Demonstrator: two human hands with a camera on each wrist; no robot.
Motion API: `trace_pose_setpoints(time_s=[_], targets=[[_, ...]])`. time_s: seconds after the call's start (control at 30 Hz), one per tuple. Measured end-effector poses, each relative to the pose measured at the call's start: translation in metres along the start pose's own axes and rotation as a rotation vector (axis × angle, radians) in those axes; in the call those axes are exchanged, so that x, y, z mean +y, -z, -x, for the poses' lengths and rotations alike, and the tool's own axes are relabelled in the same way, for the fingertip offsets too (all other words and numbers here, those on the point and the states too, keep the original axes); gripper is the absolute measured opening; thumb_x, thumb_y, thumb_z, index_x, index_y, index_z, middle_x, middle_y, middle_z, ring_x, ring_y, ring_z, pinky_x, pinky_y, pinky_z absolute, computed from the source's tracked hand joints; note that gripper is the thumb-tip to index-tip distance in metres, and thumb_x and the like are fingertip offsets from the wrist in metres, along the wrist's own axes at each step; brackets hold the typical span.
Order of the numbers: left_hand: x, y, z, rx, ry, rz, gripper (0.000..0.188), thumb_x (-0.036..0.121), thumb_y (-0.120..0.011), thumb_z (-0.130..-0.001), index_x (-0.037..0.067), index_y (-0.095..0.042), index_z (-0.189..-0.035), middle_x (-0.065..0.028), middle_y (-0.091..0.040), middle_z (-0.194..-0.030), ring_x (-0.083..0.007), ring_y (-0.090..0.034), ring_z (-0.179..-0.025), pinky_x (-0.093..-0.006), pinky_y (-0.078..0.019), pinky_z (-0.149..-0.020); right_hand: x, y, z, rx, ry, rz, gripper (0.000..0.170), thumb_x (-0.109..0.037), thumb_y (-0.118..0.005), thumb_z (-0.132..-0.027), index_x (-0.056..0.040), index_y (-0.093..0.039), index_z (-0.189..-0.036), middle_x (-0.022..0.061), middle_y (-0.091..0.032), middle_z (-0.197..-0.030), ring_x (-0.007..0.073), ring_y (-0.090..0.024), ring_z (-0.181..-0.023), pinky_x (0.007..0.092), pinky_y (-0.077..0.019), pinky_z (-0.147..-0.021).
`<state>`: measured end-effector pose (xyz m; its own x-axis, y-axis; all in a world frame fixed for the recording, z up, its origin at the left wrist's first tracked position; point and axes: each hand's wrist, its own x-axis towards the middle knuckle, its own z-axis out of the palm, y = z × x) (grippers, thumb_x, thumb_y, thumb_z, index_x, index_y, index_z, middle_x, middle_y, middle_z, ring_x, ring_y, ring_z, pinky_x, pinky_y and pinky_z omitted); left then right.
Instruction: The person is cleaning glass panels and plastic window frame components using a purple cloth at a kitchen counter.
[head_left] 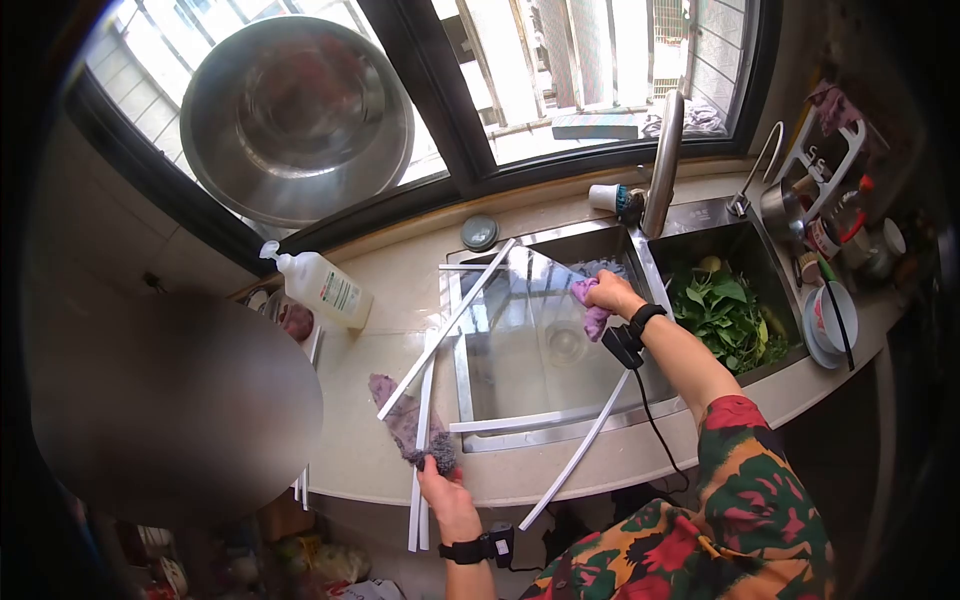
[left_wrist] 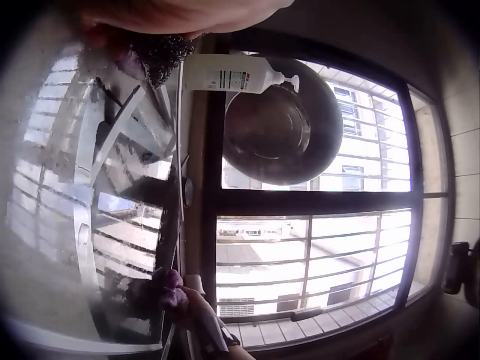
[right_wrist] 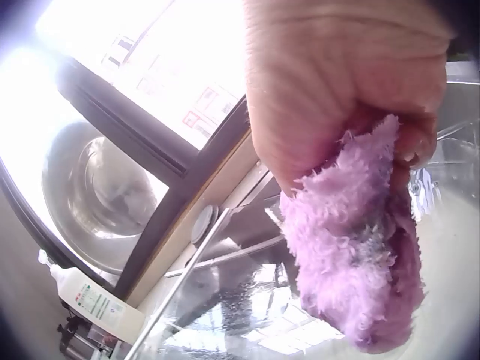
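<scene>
My right hand [head_left: 612,292] grips a fluffy purple cloth [right_wrist: 349,247] at the far edge of a clear glass panel [head_left: 530,350]. White strips [head_left: 450,325] run along the panel's sides, and window light reflects off its surface. The panel slants over the left sink basin. At its near edge, my left hand [head_left: 450,503] holds a mauve cloth [head_left: 402,412] with a dark grey, curly part [left_wrist: 163,61] by the fingers. Part of the left hand's grip is hidden behind the hand in the left wrist view.
Leafy greens [head_left: 725,310] fill the right basin [head_left: 690,225]. A white pump bottle [head_left: 325,290] stands left of the panel. A large metal basin [head_left: 297,120] leans at the window. The faucet [head_left: 664,165] rises behind the sink; bowls [head_left: 832,315] sit at far right.
</scene>
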<state>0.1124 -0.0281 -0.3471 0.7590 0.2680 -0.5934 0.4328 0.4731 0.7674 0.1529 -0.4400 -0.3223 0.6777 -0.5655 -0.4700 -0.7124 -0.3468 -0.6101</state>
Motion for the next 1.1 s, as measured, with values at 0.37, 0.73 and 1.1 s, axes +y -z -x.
trace_pose_setpoints(time_s=[0.37,0.73,1.1], targets=[[0.022,0.004,0.027,0.179,-0.216,-0.248,0.024,0.026,-0.049,-0.083,0.011,-0.049,-0.103,0.0012,-0.054,-0.087,-0.0100,-0.049,-0.068,-0.0264,-0.0330,-0.054,0.010,-0.047,0.066,0.131,0.776,0.409,0.031,-0.008,-0.056,-0.072,-0.0030,-0.053,-0.102,0.0199,-0.046,-0.111,0.0385,-0.055,-0.091,0.0441,-0.0475,-0.074],[0.022,0.002,0.029,0.116,-0.249,-0.394,0.041,0.011,-0.052,-0.084,-0.005,-0.037,-0.120,-0.0102,-0.051,-0.106,-0.0174,-0.050,-0.090,-0.0287,-0.0425,-0.074,-0.046,-0.069,-0.016,0.248,1.025,0.545,0.034,-0.003,-0.052,-0.071,-0.0116,-0.057,-0.104,0.0083,-0.053,-0.109,0.0294,-0.053,-0.093,0.0374,-0.0500,-0.071],[0.011,-0.001,0.018,0.155,-0.286,-0.358,0.038,0.013,-0.054,-0.083,0.003,-0.041,-0.117,-0.0048,-0.054,-0.096,-0.0121,-0.051,-0.073,-0.0258,-0.0377,-0.051,-0.042,-0.045,-0.029,0.232,0.747,0.503,0.034,-0.007,-0.048,-0.076,-0.0113,-0.052,-0.110,0.0112,-0.052,-0.113,0.0336,-0.053,-0.098,0.0412,-0.0477,-0.078]])
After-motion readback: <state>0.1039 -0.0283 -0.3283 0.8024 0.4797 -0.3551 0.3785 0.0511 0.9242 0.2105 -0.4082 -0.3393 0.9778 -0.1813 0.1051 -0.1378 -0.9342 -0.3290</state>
